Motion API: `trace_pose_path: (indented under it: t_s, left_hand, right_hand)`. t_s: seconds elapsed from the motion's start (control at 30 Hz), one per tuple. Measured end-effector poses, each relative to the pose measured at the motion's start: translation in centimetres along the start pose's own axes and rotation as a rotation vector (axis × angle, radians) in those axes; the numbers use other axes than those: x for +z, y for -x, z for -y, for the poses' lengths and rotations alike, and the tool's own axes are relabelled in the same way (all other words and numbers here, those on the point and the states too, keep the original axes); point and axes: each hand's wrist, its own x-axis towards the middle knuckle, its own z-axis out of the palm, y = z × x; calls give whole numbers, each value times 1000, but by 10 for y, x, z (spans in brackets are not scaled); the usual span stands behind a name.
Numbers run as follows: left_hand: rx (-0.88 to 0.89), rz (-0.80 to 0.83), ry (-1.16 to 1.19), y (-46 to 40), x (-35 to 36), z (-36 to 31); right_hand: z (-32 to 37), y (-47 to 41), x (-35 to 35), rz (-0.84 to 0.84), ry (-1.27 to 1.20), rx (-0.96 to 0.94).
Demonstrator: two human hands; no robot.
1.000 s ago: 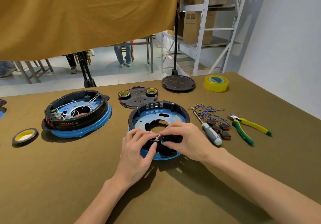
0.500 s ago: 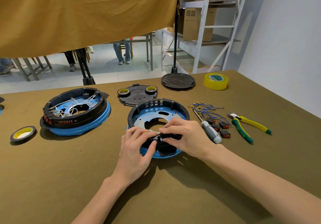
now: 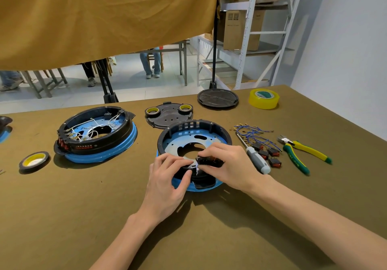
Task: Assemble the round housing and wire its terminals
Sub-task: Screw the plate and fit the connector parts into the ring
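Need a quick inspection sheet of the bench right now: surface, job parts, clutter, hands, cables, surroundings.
Surface: table under olive cloth.
Job's things: open housing; wired housing to its left; switches; screwdriver; cutters.
Clutter: tape rolls; black plate; round lid.
Grippers: left hand grips the near rim; right hand pinches a switch block.
Cables: blue leads, loose.
Surroundings: hanging cloth; shelving; people's legs behind.

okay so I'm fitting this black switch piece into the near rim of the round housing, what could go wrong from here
1. Your right hand pinches the small black switch piece only by its edges; it could slip or seat crooked in the round housing.
2. The housing is steadied only by your left hand, so pushing could tip or slide it.
3. Your right forearm lies close to the screwdriver and could knock it.
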Motion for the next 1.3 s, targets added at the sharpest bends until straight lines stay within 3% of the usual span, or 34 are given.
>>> trace_pose_path:
  t_s: [0.13,0.53,0.7,1.0,1.3]
  left_hand:
    - [-28,-44,57,-2,-2,-6]
    - [-46,-115,144,-10,-3,-23]
    - [-109,-158,248,-11,-5,-21]
    - [-167,-156,243,-12,-1,-17]
    - [-57,-65,134,-7,-6,-11]
  right_hand:
    - [8,5,7,-134,-61,107]
    - [27,-7,17,-244,-358,325]
    - [27,-5,14,-172,-468,367]
    - [14,-2,-4,26,-352,392]
    - [11,-6,-11,163,-313,347]
